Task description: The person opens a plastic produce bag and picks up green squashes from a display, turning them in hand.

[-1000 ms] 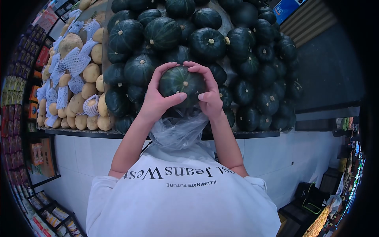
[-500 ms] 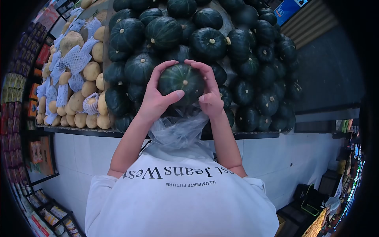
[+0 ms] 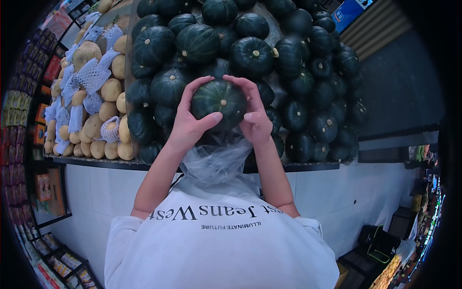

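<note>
Between my two hands is a round dark green pumpkin (image 3: 220, 98), its pale stem spot facing up. My left hand (image 3: 191, 118) curves around its left side, fingers over the far edge and thumb on the near face. On the right side my right hand (image 3: 255, 113) grips it the same way, thumb bent near its edge. A clear plastic bag (image 3: 214, 161) hangs just below the pumpkin, against my white shirt; how it is held is hidden. Many more dark green pumpkins (image 3: 198, 42) are heaped behind and around my hands.
Left of the pumpkins, behind a low divider, lie tan round vegetables (image 3: 111, 89), some in white foam nets (image 3: 91, 76). The stand's dark front edge (image 3: 308, 167) runs before me. Packaged goods fill shelves (image 3: 19, 118) at far left. Black crates (image 3: 378, 243) stand at lower right.
The pumpkin and both hands keep nearly the same place, the pumpkin a touch lower and left. The whole view has shifted slightly.
</note>
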### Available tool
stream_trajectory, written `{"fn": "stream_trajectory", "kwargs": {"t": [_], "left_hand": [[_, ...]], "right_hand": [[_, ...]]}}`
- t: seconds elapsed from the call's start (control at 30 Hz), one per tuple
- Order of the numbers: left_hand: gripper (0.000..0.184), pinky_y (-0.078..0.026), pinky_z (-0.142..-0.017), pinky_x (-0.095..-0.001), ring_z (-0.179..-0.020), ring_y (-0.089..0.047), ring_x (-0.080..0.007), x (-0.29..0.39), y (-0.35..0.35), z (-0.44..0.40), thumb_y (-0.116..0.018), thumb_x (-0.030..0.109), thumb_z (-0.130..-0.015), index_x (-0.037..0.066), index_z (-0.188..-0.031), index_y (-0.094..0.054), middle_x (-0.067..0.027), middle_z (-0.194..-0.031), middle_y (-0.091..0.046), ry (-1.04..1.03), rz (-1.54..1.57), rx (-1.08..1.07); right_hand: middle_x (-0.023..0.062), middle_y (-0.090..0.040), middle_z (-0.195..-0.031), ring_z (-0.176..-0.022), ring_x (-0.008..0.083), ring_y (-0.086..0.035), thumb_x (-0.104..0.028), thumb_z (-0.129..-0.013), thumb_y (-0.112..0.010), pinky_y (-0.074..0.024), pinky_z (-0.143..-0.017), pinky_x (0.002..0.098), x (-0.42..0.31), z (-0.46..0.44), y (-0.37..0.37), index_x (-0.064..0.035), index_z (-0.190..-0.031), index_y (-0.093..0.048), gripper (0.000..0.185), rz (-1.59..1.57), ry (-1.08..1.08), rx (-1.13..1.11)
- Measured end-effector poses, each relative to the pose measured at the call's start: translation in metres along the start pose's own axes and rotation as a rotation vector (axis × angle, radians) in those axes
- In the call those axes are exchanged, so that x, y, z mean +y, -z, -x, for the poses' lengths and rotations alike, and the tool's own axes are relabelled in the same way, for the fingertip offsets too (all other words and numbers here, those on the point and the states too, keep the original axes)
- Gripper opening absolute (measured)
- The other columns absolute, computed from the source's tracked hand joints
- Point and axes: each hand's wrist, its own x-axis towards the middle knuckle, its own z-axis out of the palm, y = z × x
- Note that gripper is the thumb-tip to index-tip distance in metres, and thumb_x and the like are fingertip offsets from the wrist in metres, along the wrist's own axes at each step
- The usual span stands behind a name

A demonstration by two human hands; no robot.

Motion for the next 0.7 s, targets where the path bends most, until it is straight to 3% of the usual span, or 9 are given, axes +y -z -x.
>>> {"fn": "stream_trajectory", "kwargs": {"t": [0.13, 0.23, 0.37, 0.43, 0.53, 0.7], "left_hand": [[0.071, -0.035, -0.108, -0.0370, -0.128, -0.044, -0.0233, -0.010, 0.005, -0.003, -0.070, 0.030, -0.082, 0.006, -0.139, -0.033, -0.0121, -0.139, -0.043, -0.029, 0.122, -0.011], [0.077, -0.041, -0.105, -0.0374, -0.127, -0.045, -0.0236, -0.012, 0.004, -0.003, -0.066, 0.043, -0.085, 0.005, -0.141, -0.029, -0.0126, -0.139, -0.042, -0.023, 0.170, 0.029], [0.083, -0.049, -0.097, -0.0386, -0.123, -0.049, -0.0250, -0.001, 0.004, 0.003, -0.072, 0.022, -0.081, 0.006, -0.146, -0.023, -0.0127, -0.137, -0.043, 0.015, 0.229, -0.073], [0.086, -0.053, -0.093, -0.0393, -0.121, -0.052, -0.0256, -0.002, 0.000, 0.003, -0.073, 0.008, -0.078, 0.006, -0.147, -0.021, -0.0128, -0.136, -0.044, -0.073, 0.178, -0.099], [0.089, -0.053, -0.091, -0.0372, -0.114, -0.056, -0.0244, -0.001, 0.000, 0.001, -0.071, -0.011, -0.073, 0.005, -0.147, -0.024, -0.0147, -0.136, -0.041, -0.047, 0.174, -0.055], [0.077, -0.057, -0.084, -0.0342, -0.102, -0.063, -0.0237, 0.000, 0.000, 0.002, -0.069, -0.010, -0.075, 0.001, -0.143, -0.033, -0.0170, -0.133, -0.046, -0.055, 0.214, 0.040]], "right_hand": [[0.0120, -0.033, -0.145, -0.131, 0.0236, -0.038, -0.022, -0.066, -0.066, -0.0300, -0.110, 0.0363, -0.001, 0.003, -0.005, -0.0039, -0.142, -0.030, 0.086, 0.123, 0.069, -0.013], [0.0111, -0.029, -0.147, -0.131, 0.0232, -0.037, -0.021, -0.071, -0.068, -0.0298, -0.110, 0.0370, 0.000, 0.003, -0.001, -0.0044, -0.144, -0.026, 0.086, 0.195, 0.099, -0.064], [0.0107, -0.027, -0.148, -0.131, 0.0230, -0.036, -0.034, -0.085, -0.065, -0.0308, -0.109, 0.0374, 0.010, 0.005, 0.000, -0.0056, -0.145, -0.023, 0.079, 0.078, 0.098, 0.028], [0.0111, -0.027, -0.148, -0.131, 0.0233, -0.036, -0.043, -0.090, -0.057, -0.0310, -0.109, 0.0378, 0.014, 0.005, -0.003, -0.0073, -0.146, -0.021, 0.075, 0.063, 0.142, 0.076], [0.0116, -0.027, -0.147, -0.131, 0.0242, -0.036, -0.056, -0.092, -0.047, -0.0308, -0.109, 0.0387, 0.014, 0.006, -0.004, -0.0107, -0.147, -0.017, 0.078, 0.102, 0.138, 0.112], [0.0122, -0.034, -0.144, -0.132, 0.0257, -0.039, -0.062, -0.088, -0.049, -0.0350, -0.108, 0.0414, 0.017, 0.006, -0.008, -0.0131, -0.146, -0.018, 0.082, 0.060, 0.111, 0.145]]}}
